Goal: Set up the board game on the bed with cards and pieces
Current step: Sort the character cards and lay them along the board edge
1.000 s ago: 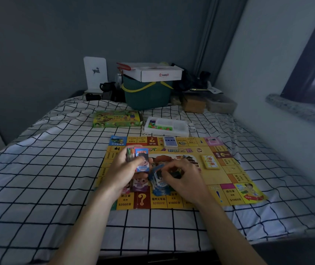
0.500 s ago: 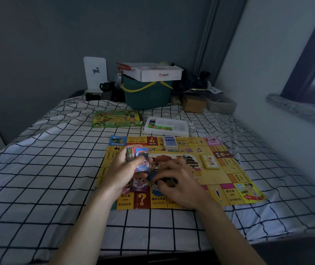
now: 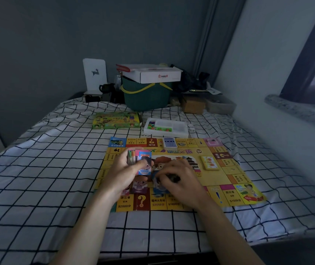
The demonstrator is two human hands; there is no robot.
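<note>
The yellow game board (image 3: 227, 169) lies flat on the checked bed (image 3: 38, 178). Over it, the left hand (image 3: 123, 174) grips a thick stack of play money (image 3: 138, 159), thumb across the top note. The right hand (image 3: 179, 181) curls palm-down, pinching blue notes (image 3: 157, 185) against the board. Beyond the board, a white tray (image 3: 167, 128) holds small coloured pieces in its left compartment, beside the green game box (image 3: 117, 121). A white carton (image 3: 151, 73) sits on a green basket (image 3: 146, 97).

The game board (image 3: 227, 180) lies on the bed (image 3: 38, 169) — behind it, the box (image 3: 117, 121) left of the tray (image 3: 167, 127).
</note>
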